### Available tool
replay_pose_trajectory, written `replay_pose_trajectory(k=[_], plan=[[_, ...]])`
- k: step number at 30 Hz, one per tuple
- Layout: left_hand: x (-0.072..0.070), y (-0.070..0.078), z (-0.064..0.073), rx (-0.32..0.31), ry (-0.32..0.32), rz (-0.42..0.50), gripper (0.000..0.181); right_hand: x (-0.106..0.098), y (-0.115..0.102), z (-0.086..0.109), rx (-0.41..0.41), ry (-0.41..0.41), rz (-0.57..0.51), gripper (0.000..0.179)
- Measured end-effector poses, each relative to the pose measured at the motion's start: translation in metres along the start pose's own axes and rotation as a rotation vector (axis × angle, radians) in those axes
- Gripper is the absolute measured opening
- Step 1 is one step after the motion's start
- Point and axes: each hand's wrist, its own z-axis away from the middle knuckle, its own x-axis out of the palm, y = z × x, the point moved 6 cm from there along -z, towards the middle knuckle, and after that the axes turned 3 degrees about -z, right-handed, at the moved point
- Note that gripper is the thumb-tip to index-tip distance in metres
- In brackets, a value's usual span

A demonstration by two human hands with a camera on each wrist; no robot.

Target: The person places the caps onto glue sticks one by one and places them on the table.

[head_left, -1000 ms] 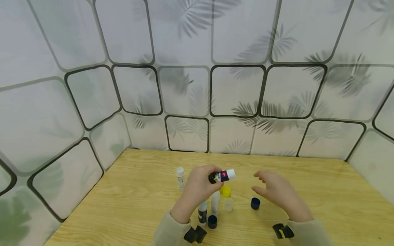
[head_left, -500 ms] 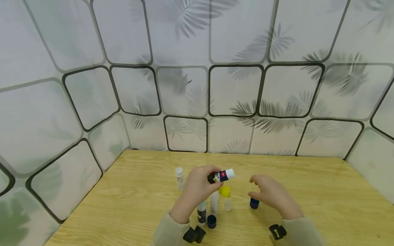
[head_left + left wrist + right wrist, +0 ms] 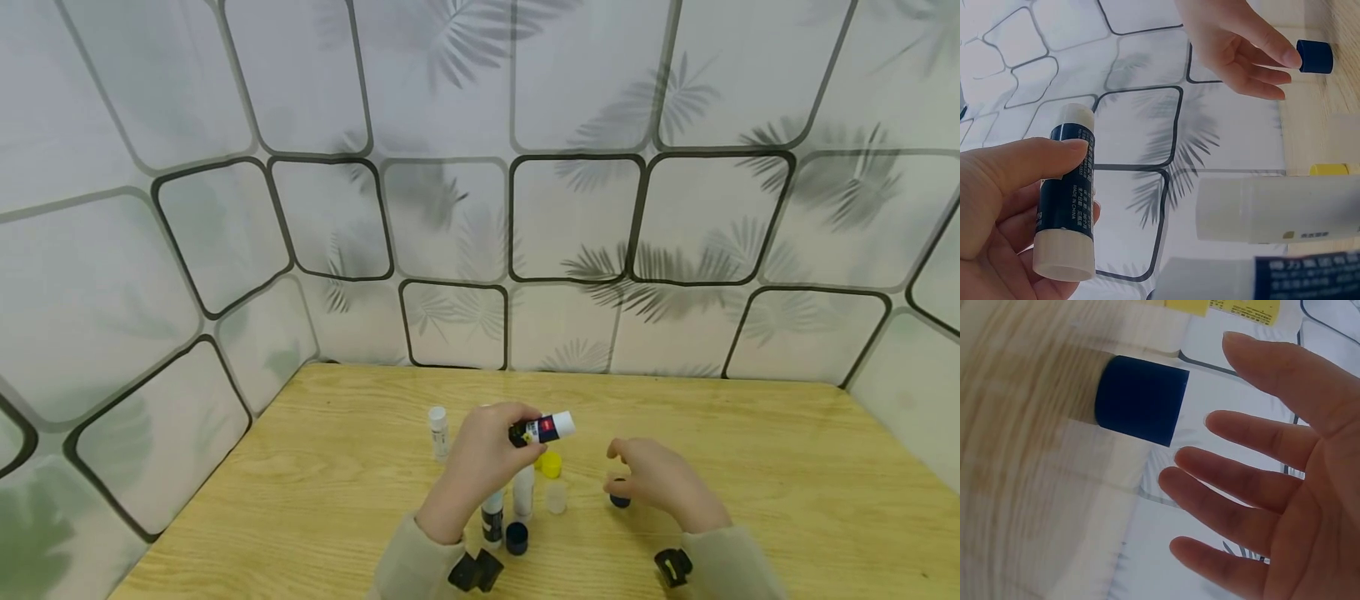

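Note:
My left hand (image 3: pixel 478 457) grips an uncapped glue stick (image 3: pixel 543 428) with a navy label. Its white end points right in the head view, and the left wrist view shows the thumb across the label of the tube (image 3: pixel 1066 187). To the right, my right hand (image 3: pixel 666 483) hovers low over the table with fingers spread and nothing in them. Just off its fingertips stands a navy cap (image 3: pixel 1141 400), partly hidden by the thumb in the head view.
Between my arms stand a white tube (image 3: pixel 523 493), a dark-labelled glue stick (image 3: pixel 492 525), a second navy cap (image 3: pixel 517 538), a translucent cap (image 3: pixel 556 498) and a yellow cap (image 3: pixel 551 465). Farther left is a white-capped stick (image 3: pixel 439 433). A patterned curtain (image 3: pixel 570 333) borders the wooden table (image 3: pixel 315 467).
My right hand has moved left and down to the navy cap. The left hand keeps its grip on the glue stick in nearly the same place.

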Motion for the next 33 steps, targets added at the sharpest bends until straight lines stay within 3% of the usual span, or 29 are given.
replay_pose_trajectory(k=[12,33], plan=[[0.000,0.001,0.001,-0.003,-0.010,-0.005,0.029,0.010,0.004,-0.001,-0.018,-0.022,0.022,0.034],[-0.001,0.002,0.001,0.002,-0.021,-0.013,0.028,0.017,0.009,-0.002,0.053,-0.071,-0.031,0.030]])
